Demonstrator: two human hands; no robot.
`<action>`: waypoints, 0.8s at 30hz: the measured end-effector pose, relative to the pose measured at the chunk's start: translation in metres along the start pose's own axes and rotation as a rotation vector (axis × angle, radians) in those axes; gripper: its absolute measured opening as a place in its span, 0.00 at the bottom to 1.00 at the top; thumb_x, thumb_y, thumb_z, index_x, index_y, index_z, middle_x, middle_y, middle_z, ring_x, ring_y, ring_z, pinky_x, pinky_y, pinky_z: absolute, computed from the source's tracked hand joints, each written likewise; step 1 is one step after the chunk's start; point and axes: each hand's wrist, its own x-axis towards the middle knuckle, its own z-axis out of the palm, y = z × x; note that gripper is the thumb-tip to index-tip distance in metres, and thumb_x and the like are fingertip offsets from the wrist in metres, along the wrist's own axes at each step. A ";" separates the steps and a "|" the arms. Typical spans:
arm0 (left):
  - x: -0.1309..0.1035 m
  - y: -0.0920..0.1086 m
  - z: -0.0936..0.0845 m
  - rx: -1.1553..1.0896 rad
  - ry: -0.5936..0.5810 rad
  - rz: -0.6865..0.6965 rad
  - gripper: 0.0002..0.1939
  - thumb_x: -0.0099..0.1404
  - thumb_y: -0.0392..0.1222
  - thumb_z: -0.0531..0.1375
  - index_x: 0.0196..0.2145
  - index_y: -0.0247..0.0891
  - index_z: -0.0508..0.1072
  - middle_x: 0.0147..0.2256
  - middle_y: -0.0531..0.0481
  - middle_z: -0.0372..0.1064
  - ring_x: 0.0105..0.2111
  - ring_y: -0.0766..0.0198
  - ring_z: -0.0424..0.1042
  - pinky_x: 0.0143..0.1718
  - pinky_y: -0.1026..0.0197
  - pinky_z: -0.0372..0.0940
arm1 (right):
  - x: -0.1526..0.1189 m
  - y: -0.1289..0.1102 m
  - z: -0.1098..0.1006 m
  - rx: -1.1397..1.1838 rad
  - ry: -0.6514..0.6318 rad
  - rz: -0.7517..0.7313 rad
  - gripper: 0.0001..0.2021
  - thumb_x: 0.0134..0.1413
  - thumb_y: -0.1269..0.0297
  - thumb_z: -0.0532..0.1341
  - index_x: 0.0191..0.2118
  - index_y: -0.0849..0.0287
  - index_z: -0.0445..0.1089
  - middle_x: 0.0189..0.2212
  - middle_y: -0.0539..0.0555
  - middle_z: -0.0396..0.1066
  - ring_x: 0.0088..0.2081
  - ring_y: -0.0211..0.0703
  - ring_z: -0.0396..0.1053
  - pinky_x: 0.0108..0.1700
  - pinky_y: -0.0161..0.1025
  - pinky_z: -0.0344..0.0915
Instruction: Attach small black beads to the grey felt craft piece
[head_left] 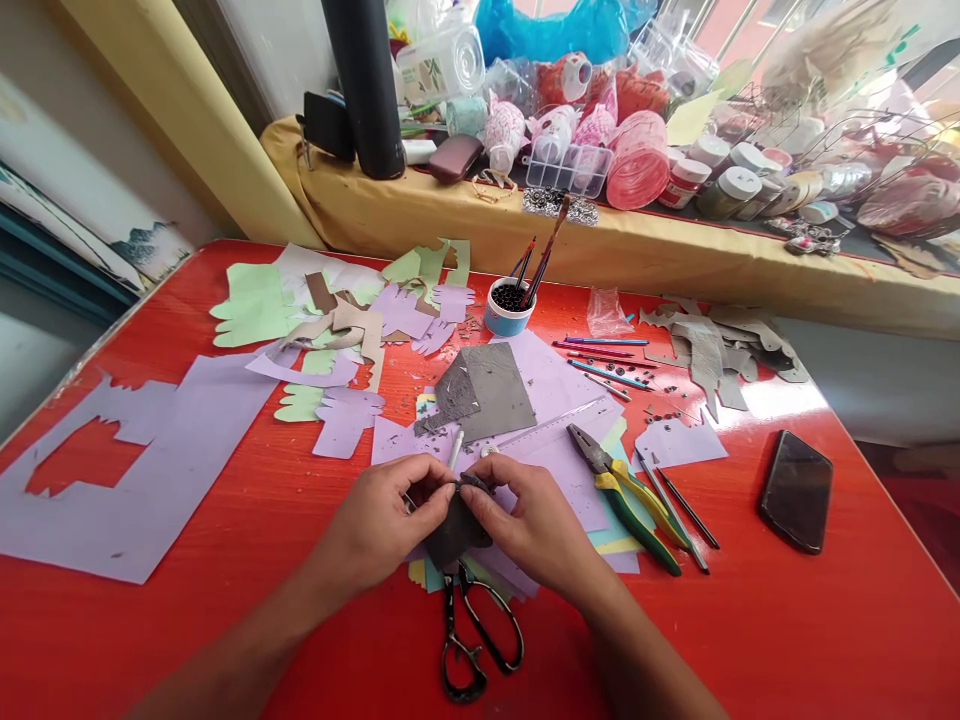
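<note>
Both hands meet over the paper pile at the middle of the red table. My left hand [401,508] pinches a small dark grey piece [455,530] between thumb and index finger. From the other side my right hand [521,505] grips the same piece at its upper edge, thumb against finger. Black-handled scissors [480,640] lie just below, their blades hidden under the piece. A white stick [456,450] shows beyond the fingertips. Farther up, a grey textured sheet [499,385] rests on purple paper [585,480].
Pliers [630,495] and thin tools [679,515] lie right of the hands, a phone [796,490] farther right. A brush tub [510,308] stands behind. Cut paper [251,300] covers the left side. Jars [731,190] and bottles line the ledge.
</note>
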 end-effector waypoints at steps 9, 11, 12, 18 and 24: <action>0.000 -0.006 0.008 -0.009 -0.025 -0.019 0.13 0.66 0.49 0.57 0.34 0.40 0.77 0.28 0.52 0.73 0.29 0.61 0.71 0.31 0.62 0.65 | 0.001 0.004 0.006 -0.062 0.010 0.020 0.04 0.59 0.69 0.59 0.34 0.56 0.70 0.27 0.47 0.71 0.31 0.40 0.66 0.35 0.35 0.58; 0.000 -0.006 0.009 0.038 -0.004 -0.001 0.12 0.66 0.47 0.56 0.33 0.40 0.77 0.29 0.52 0.74 0.29 0.61 0.71 0.31 0.61 0.65 | 0.002 0.006 0.008 -0.067 0.014 0.026 0.03 0.58 0.69 0.59 0.33 0.56 0.69 0.27 0.47 0.69 0.30 0.40 0.65 0.34 0.35 0.57; 0.000 -0.006 0.010 0.070 0.011 0.015 0.12 0.66 0.47 0.56 0.33 0.41 0.77 0.29 0.52 0.75 0.30 0.60 0.72 0.32 0.61 0.64 | 0.002 0.006 0.009 -0.070 0.017 0.031 0.03 0.58 0.68 0.59 0.33 0.56 0.69 0.26 0.47 0.69 0.30 0.39 0.64 0.34 0.35 0.57; 0.001 -0.009 0.012 0.078 0.061 0.030 0.11 0.67 0.46 0.57 0.35 0.41 0.77 0.31 0.51 0.76 0.31 0.59 0.73 0.34 0.60 0.65 | 0.005 0.006 0.012 -0.061 0.050 0.076 0.04 0.57 0.65 0.58 0.32 0.56 0.67 0.25 0.46 0.66 0.29 0.39 0.61 0.33 0.35 0.56; -0.001 -0.008 0.011 -0.153 0.011 -0.069 0.16 0.69 0.54 0.59 0.39 0.41 0.81 0.33 0.50 0.78 0.33 0.59 0.75 0.32 0.62 0.68 | 0.004 0.001 0.006 0.015 0.087 0.086 0.05 0.57 0.63 0.58 0.31 0.56 0.66 0.26 0.46 0.65 0.30 0.39 0.61 0.34 0.34 0.58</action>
